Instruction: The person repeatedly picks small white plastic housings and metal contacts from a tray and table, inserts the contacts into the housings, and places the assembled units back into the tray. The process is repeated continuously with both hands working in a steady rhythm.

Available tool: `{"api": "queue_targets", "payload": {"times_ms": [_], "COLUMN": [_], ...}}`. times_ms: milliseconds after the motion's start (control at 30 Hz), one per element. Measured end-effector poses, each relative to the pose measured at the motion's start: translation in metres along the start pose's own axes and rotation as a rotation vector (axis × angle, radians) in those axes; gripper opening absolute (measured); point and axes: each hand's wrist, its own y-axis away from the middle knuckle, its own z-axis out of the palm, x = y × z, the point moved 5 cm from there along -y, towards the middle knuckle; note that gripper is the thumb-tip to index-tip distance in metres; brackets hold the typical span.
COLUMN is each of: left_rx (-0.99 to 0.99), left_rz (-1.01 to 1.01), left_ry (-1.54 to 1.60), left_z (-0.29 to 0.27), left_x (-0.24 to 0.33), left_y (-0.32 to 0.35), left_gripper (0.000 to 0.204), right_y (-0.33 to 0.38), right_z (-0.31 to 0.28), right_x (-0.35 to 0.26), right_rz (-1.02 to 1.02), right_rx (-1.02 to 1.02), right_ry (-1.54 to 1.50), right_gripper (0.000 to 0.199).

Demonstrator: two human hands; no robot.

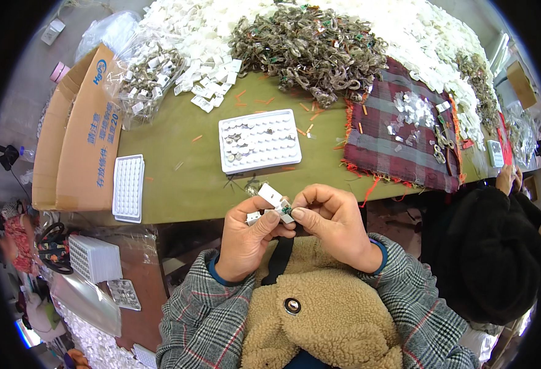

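Close in front of my body, my left hand (249,237) is closed around a small white plastic housing (270,194). A second small white piece (254,217) shows between the fingers of that hand, and a bit of clear cable (252,189) sticks out beyond them. The thumb and forefinger of my right hand (337,224) pinch a little green circuit board (286,210) at the housing's near end. Fingertips partly hide how board and housing meet. Just beyond my hands lies a white tray (261,165) of small cups, some with round silvery pieces in them.
Coiled cables (310,49) and white housings (202,83) are heaped at the back. A plaid cloth (381,147) with small clear parts lies right, near another person (485,252). Left are a cardboard box (76,135), a bag of parts (150,77) and stacked trays (128,187).
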Motion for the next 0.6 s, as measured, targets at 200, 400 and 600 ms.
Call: {"api": "queue_targets", "payload": {"times_ms": [200,400,600], "left_rx": [0.058,0.131,0.179], "left_rz": [0.033,0.063,0.266], "left_ry": [-0.036,-0.008,-0.410], "left_z": [-0.005,-0.009,0.000], "left_x": [-0.001,0.000,0.015], "left_y": [-0.001,-0.004,0.001], "left_gripper": [0.020,0.020,0.020], "right_y": [0.002,0.001,0.003], "right_z": [0.010,0.023,0.018], "right_x": [-0.023,-0.025,-0.029], "right_rz": [-0.443,-0.878,-0.843], "right_rx": [0.031,-0.019,-0.064], "right_ry": [0.816,1.183,1.103], "right_gripper": [0.013,0.028,0.035]}}
